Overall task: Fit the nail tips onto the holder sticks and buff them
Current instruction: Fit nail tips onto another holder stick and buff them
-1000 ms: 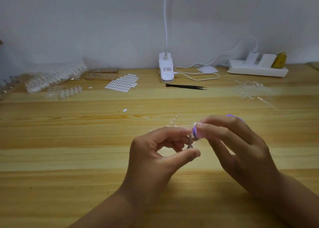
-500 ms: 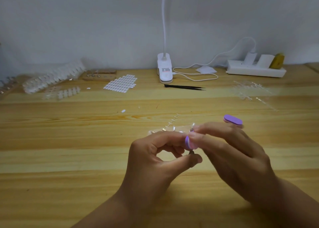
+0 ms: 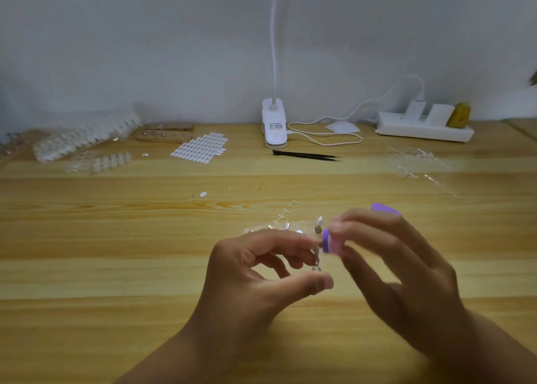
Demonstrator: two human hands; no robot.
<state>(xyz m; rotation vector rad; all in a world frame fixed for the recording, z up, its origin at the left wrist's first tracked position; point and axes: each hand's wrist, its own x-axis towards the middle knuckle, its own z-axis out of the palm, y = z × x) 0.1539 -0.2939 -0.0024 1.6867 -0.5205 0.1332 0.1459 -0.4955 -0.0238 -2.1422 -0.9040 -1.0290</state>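
Observation:
My left hand pinches a small clear holder stick with a metal base between thumb and fingertips, above the wooden table. My right hand grips a purple and pink buffer block and holds its end against the top of the stick. The nail tip on the stick is too small and blurred to make out. Several more sticks with tips lie on the table just behind my hands. A second purple buffer lies behind my right hand.
A sheet of white adhesive tabs, a wooden stick stand, clear nail tip strips, black tweezers, a clip lamp, a power strip and empty clear sprues sit along the back.
My right hand has moved the buffer back and forth against the stick's top, down and left and then up to the right. My left hand holds the stick in much the same place.

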